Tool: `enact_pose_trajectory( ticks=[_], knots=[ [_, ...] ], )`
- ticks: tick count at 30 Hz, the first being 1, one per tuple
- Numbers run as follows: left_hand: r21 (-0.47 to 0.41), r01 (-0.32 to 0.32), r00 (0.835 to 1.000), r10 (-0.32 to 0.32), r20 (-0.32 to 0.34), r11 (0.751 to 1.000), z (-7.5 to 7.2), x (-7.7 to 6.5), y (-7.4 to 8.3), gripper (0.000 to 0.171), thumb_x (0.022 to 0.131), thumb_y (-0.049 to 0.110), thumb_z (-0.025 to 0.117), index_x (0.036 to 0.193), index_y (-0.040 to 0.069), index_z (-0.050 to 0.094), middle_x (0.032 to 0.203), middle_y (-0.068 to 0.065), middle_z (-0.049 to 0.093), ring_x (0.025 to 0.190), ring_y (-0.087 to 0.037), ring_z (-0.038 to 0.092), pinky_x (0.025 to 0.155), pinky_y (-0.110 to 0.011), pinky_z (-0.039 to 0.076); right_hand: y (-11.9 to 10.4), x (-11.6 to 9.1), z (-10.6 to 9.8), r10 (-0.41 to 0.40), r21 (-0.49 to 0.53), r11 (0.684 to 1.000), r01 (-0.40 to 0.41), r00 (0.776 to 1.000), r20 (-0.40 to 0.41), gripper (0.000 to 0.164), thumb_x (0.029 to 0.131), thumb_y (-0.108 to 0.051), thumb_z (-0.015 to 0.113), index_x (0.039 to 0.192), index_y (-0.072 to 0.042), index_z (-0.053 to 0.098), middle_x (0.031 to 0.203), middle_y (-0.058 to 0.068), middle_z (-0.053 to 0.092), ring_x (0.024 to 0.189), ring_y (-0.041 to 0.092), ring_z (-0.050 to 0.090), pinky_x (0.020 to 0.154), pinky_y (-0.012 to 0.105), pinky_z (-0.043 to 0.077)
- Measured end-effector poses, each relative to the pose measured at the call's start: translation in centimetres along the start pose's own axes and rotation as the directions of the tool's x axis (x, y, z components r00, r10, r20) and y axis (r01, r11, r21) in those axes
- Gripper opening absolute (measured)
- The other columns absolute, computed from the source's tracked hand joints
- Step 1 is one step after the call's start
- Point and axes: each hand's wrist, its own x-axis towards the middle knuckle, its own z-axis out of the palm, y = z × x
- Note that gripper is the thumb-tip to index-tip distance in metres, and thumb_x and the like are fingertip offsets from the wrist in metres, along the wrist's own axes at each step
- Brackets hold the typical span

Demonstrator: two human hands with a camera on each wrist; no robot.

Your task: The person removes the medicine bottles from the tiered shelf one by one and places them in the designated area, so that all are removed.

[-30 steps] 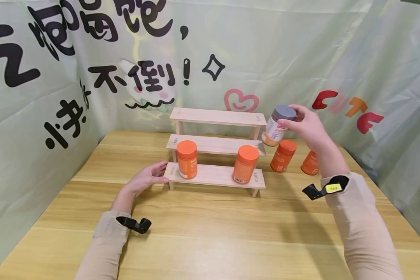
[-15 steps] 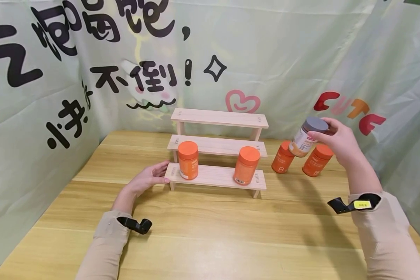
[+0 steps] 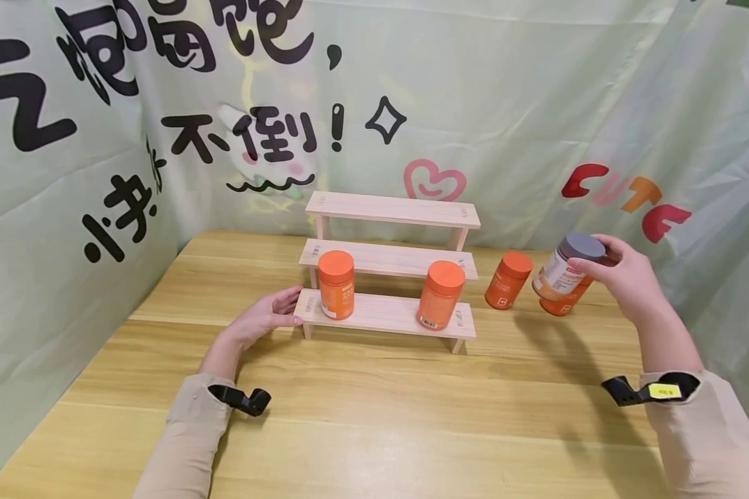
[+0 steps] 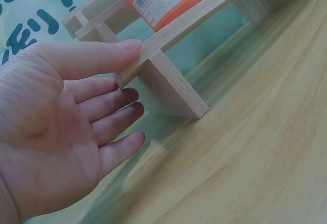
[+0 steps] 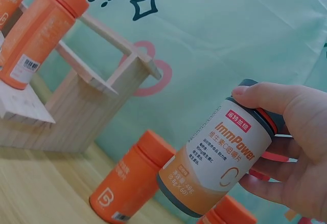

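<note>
My right hand [image 3: 633, 281] grips a vitamin C tablet bottle [image 3: 560, 272] with a grey lid and a white and orange label, held tilted in the air. In the right wrist view the label of the same bottle [image 5: 217, 155] faces the camera. Behind it, an orange bottle [image 3: 562, 305] is partly hidden. Another orange bottle [image 3: 508, 281] stands just left of that. My left hand [image 3: 259, 322] pinches the left end of the lowest step of a three-tier wooden display stand [image 3: 383, 313]; in the left wrist view the thumb [image 4: 115, 55] lies on top of the board.
Two orange bottles stand on the lowest step, one near the left end [image 3: 336, 285] and one near the right [image 3: 440, 294]. The upper step [image 3: 393, 208] and middle step [image 3: 393, 260] rise behind. A printed cloth backdrop [image 3: 505, 104] closes off the table's back and sides.
My right hand has carried the grey-lidded bottle rightward and down, from beside the stand to over the rightmost orange bottle. My left hand stays at the stand.
</note>
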Motion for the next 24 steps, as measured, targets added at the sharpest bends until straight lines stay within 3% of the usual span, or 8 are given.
enact_pose_trajectory(
  ticks=[8,13,16,21,24],
  knots=[
    [0.004,0.015,1.000,-0.015,-0.008,1.000,0.0,0.0,0.0,0.082,0.084,0.010,0.067,0.144,-0.008,0.014,0.149,-0.026,0.014,0.136,-0.040,0.017,0.111,-0.048,0.015,2.0,-0.6,0.2,0.019,0.024,1.000,-0.020,1.000,0.003,0.065,0.089,-0.037,0.059,0.137,-0.004,0.031,0.117,0.002,0.042,0.094,0.006,0.042,0.072,0.016,0.039],
    [0.005,0.011,1.000,-0.011,-0.005,1.000,0.0,0.0,-0.1,0.082,0.084,0.010,0.066,0.144,-0.008,0.014,0.149,-0.026,0.014,0.136,-0.041,0.016,0.111,-0.049,0.014,3.3,-1.0,0.8,0.000,0.048,0.999,0.000,1.000,-0.002,0.057,0.088,-0.033,0.062,0.133,-0.008,0.037,0.105,-0.013,0.044,0.089,-0.002,0.045,0.067,0.009,0.039],
    [0.002,0.011,1.000,-0.011,-0.002,1.000,0.0,0.0,-0.1,0.082,0.084,0.010,0.067,0.144,-0.008,0.014,0.149,-0.026,0.014,0.136,-0.041,0.016,0.111,-0.049,0.015,3.9,-1.2,1.3,-0.018,0.057,0.998,0.018,1.000,0.001,0.054,0.088,-0.029,0.063,0.132,-0.008,0.039,0.103,-0.016,0.044,0.088,-0.004,0.046,0.067,0.009,0.040],
    [-0.012,0.016,1.000,-0.016,0.000,1.000,0.0,0.1,-0.2,0.081,0.084,0.009,0.066,0.144,-0.008,0.014,0.150,-0.026,0.013,0.136,-0.041,0.016,0.111,-0.049,0.014,4.4,-1.4,2.0,-0.005,0.029,1.000,0.005,1.000,0.006,0.072,0.088,-0.032,0.064,0.141,0.002,0.029,0.108,-0.011,0.043,0.088,-0.005,0.043,0.067,0.012,0.038],
    [-0.014,0.013,1.000,-0.013,0.001,1.000,0.0,0.1,-0.2,0.081,0.085,0.008,0.065,0.144,-0.008,0.013,0.150,-0.026,0.012,0.136,-0.041,0.016,0.111,-0.049,0.014,4.8,-1.5,2.5,-0.013,0.039,0.999,0.013,1.000,0.006,0.071,0.087,-0.030,0.064,0.140,0.003,0.031,0.107,-0.011,0.044,0.088,-0.006,0.044,0.068,0.011,0.039]
  ],
)
